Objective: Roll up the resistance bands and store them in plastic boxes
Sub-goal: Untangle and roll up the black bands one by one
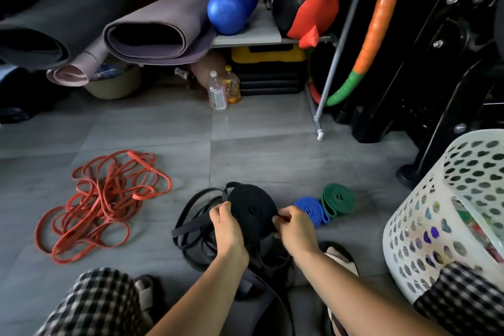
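Head view looks down on a thick black roll [252,210] of resistance band, held upright on edge just above the grey floor [272,155] between both hands. The left hand [227,226] grips the roll's left rim, with its fingers curled over the edge. At the right rim, the right hand [296,229] pinches the band's outer layer between thumb and fingertips.

Below the roll and to its left lies a heap of loose black bands [191,229], not yet wound. Just right of the roll, a blue roll [311,210] and a green roll [336,198] rest on the floor, touching each other and not yet boxed. Well to the roll's left, a tangle of orange bands [101,207] sprawls unrolled. Far right of the roll stands a white perforated basket [425,213]; coloured things show through its holes, but what they are cannot be told.

The step in hand looks like winding on more black band. The chief risk is spring-back: rubber wound this thick wants to uncoil, and a slip of the right pinch would probably loosen several turns. Uneven side pressure from the left hand could push the centre out sideways into a cone. The feeding strand may also snag in the loose heap, drag a second band in and jam the winding.
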Demonstrator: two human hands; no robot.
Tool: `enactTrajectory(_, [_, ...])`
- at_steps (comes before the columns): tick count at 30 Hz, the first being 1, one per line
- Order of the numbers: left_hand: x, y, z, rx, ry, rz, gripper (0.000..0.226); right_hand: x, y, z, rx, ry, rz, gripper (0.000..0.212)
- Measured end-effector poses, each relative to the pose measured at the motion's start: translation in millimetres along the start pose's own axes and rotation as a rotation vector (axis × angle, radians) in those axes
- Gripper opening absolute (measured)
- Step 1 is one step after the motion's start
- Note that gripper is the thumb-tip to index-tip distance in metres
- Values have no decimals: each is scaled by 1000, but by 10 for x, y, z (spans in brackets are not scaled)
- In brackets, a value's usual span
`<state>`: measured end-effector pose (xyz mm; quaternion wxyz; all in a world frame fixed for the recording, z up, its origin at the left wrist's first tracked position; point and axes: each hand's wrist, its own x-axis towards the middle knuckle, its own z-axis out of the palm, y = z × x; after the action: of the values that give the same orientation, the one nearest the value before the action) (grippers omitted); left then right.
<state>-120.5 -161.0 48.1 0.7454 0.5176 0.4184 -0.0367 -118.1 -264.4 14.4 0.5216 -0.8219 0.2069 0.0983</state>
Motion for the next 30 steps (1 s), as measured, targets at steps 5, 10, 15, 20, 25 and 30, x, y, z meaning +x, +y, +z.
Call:
enactTrajectory(5, [587, -147, 225, 101, -7, -6, 17, 537, 162, 196, -9, 52, 35, 18])
enactTrajectory(10, [1349, -393, 671, 212, -57, -20, 17, 1287, 526, 340, -47, 103, 90, 20])
enactTrajectory(15, [2163, -682, 1127, 296, -74, -79, 30, 1967, 910, 531, -87, 123, 116, 22])
enactTrajectory(20, [2758, -1012, 1428, 349, -101, -101, 29, 2410, 1228, 661, -317, 163, 34, 46])
enactTrajectory(25, [3008, -1252, 1525, 367, -108, -124, 31, 2540, 1417, 734, -494, 43, 63, 28])
enactTrajectory(30, [3067, -1335, 1583, 437, -146, -40, 32, 2541, 1460, 773, -487, 50, 169, 23])
